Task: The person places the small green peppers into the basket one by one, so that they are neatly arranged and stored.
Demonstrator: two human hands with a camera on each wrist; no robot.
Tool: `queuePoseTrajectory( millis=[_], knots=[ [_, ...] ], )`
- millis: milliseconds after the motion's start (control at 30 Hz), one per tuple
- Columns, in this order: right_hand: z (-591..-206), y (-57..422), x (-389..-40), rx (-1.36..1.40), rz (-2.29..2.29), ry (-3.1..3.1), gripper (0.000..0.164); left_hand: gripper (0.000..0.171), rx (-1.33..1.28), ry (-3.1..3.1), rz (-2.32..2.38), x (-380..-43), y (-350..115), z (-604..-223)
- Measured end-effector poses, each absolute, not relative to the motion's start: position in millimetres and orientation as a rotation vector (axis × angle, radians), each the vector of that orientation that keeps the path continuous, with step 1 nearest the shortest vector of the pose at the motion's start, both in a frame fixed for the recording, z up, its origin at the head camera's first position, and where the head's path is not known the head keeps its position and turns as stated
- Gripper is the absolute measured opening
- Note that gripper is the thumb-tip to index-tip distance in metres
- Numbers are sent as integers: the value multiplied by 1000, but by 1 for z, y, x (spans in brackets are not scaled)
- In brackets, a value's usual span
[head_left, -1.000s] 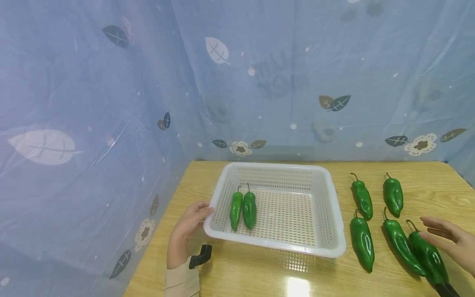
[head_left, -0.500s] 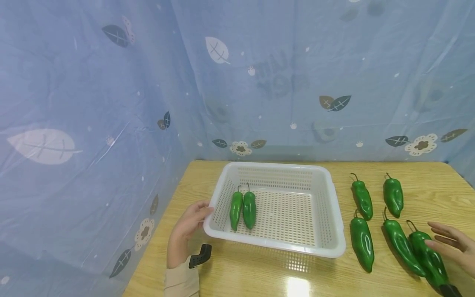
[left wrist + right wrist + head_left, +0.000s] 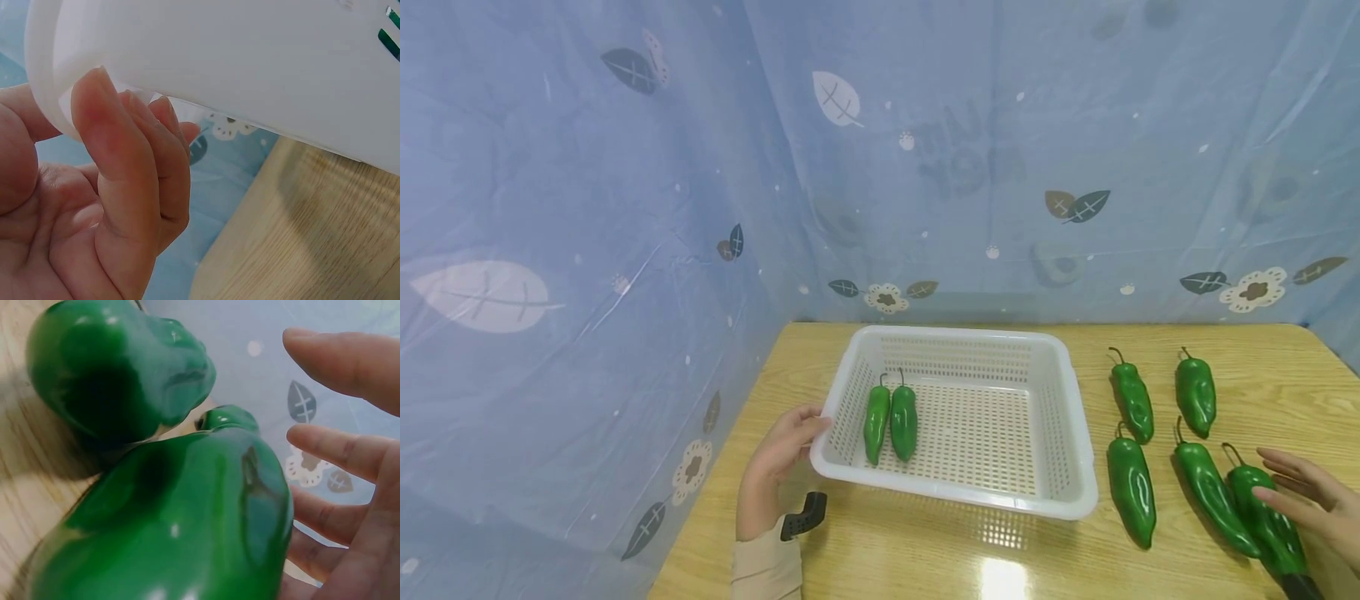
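A white plastic basket (image 3: pixel 1067 400) with perforated walls stands on the table, two green peppers (image 3: pixel 904 423) lying side by side in its left end. My left hand (image 3: pixel 786 446) grips the basket's left rim; in the left wrist view its curled fingers (image 3: pixel 125 169) lie under the rim and the thumb goes over it. At the far right, my right hand (image 3: pixel 1311 500) hovers with extended fingers beside the rightmost green pepper (image 3: pixel 1262 517). In the right wrist view that hand's spread fingers (image 3: pixel 344 450) are just right of the large pepper (image 3: pixel 175 525), holding nothing.
Several more green peppers (image 3: pixel 1132 492) lie on the wooden table (image 3: pixel 917 550) right of the basket, two of them farther back. A blue curtain (image 3: pixel 955 167) with leaf and flower prints hangs behind the table and along its left side.
My right hand has drawn back slightly to the right, off the rightmost pepper's upper end. My left hand and the basket have stayed put.
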State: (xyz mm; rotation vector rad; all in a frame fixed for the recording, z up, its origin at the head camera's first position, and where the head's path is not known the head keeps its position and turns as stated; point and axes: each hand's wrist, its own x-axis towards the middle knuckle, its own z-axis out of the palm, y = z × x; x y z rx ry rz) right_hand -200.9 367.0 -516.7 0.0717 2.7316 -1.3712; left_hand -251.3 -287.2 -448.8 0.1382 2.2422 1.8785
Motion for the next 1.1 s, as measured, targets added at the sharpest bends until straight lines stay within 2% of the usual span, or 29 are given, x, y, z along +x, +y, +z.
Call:
queuePoseTrajectory(
  millis=[400,667,900,1100],
  knots=[
    [-520,367,-203,97,-1290,2651,83,42,114,2238,1885,-250,-289,-450],
    [-524,363,-199,60,-1343,2656,80,44,164,2234,1881,-249,-291,-450],
    [-518,358,-204,125,-1192,2666,89,44,145,2232,1880,-251,-290,-451],
    [-523,361,-206,94,-1164,2690,89,44,122,2244,1878,-252,-288,-451]
  ],
)
